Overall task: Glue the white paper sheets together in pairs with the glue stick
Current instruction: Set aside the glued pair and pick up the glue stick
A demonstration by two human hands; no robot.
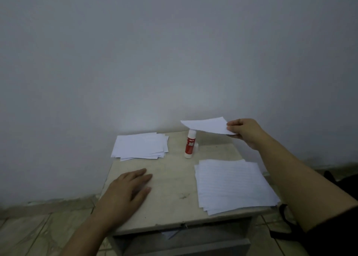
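A red and white glue stick (189,146) stands upright near the back of the small table (170,188). My right hand (245,131) pinches one white paper sheet (206,125) by its right edge and holds it in the air above the glue stick's top. A stack of white sheets (232,184) lies on the table's right side, under my right forearm. A smaller pile of white sheets (140,146) lies at the back left. My left hand (127,189) rests flat on the bare tabletop at the front left, fingers straight.
The table stands against a plain pale wall (174,52). Below its top a drawer (184,240) shows a slip of paper inside. The floor (38,226) is tiled. A dark bag or strap (286,217) lies on the floor at the right.
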